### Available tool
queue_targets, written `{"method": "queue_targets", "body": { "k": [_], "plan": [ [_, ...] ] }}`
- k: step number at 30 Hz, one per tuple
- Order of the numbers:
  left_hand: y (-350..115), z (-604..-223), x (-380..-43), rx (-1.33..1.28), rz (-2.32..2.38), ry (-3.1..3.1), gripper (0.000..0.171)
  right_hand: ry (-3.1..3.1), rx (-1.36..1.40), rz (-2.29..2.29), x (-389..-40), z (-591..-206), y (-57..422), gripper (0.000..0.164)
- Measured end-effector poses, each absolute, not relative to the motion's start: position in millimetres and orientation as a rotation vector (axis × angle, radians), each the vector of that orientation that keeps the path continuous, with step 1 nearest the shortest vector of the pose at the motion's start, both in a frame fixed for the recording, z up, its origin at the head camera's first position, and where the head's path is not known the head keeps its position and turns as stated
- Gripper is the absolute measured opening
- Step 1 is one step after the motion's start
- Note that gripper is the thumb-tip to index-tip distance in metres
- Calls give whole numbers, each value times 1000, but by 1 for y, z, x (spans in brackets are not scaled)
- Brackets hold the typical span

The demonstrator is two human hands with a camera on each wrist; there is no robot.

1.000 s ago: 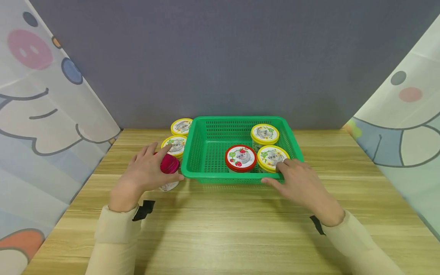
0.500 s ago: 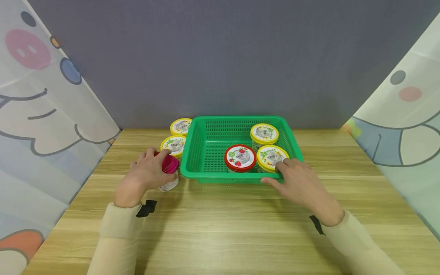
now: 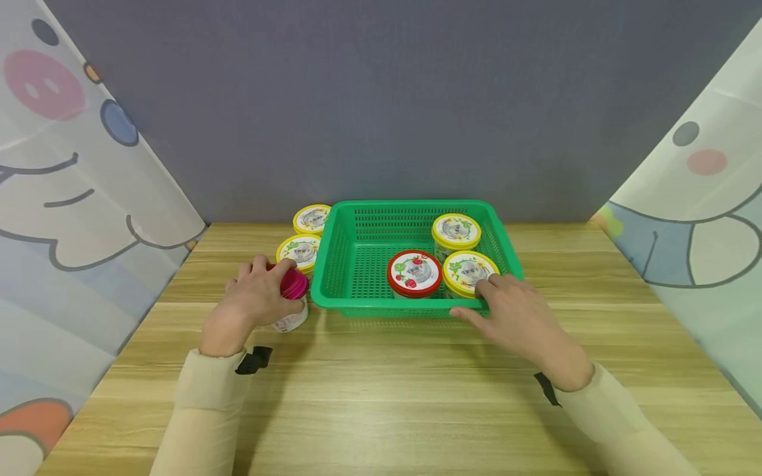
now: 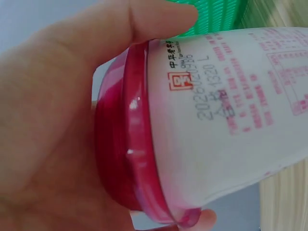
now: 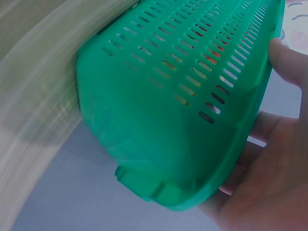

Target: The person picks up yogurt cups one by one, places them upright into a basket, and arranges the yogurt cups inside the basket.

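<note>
At the left of the basket, my left hand (image 3: 250, 304) grips a white cup (image 3: 292, 322) by its magenta lid (image 3: 294, 284). In the left wrist view, thumb and fingers lie around the lid's rim, and printed text covers the cup's side (image 4: 216, 120). My right hand (image 3: 520, 320) holds the front right rim of the green basket (image 3: 381, 303), thumb outside and fingers over the edge. Inside the basket, towards the right, stand a red-lidded cup (image 3: 415, 274), a yellow-lidded cup (image 3: 467, 270) beside it and another yellow-lidded cup (image 3: 456, 230) behind.
Left of the basket, a yellow-lidded cup (image 3: 299, 251) stands just behind the gripped one, with another yellow-lidded cup (image 3: 311, 218) farther back. A grey panel (image 3: 381, 106) rises behind the wooden table (image 3: 381, 396). Cartoon-printed cloths (image 3: 65, 198) flank both sides.
My left hand has closed its spread thumb and fingers onto the magenta lid, shifting slightly right. The right hand has kept its hold on the rim, and the basket has stayed put.
</note>
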State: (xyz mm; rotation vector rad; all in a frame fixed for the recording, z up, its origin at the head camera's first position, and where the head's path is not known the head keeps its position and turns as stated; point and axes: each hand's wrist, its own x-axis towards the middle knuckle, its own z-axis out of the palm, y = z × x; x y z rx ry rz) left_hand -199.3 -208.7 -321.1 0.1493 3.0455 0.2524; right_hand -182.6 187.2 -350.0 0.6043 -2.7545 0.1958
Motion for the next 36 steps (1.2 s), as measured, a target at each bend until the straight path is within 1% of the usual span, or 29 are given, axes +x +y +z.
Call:
{"method": "queue_targets", "body": {
  "k": [5, 12, 21, 29, 36],
  "plan": [
    [-210, -323, -203, 163, 249, 3055, 67, -2762, 598, 196, -182, -350, 187, 52],
    [-212, -325, -206, 182, 217, 3065, 62, -2777, 595, 202, -183, -351, 186, 56],
    [-220, -327, -207, 291, 239, 3093, 56, -2768, 601, 190, -184, -350, 184, 57],
    [-226, -328, -204, 399, 215, 3147, 58, -2783, 587, 185, -183, -350, 184, 58],
    [-230, -316, -203, 449, 226, 3187, 57, -2773, 590, 181, -183, -350, 185, 58]
  ]
}}
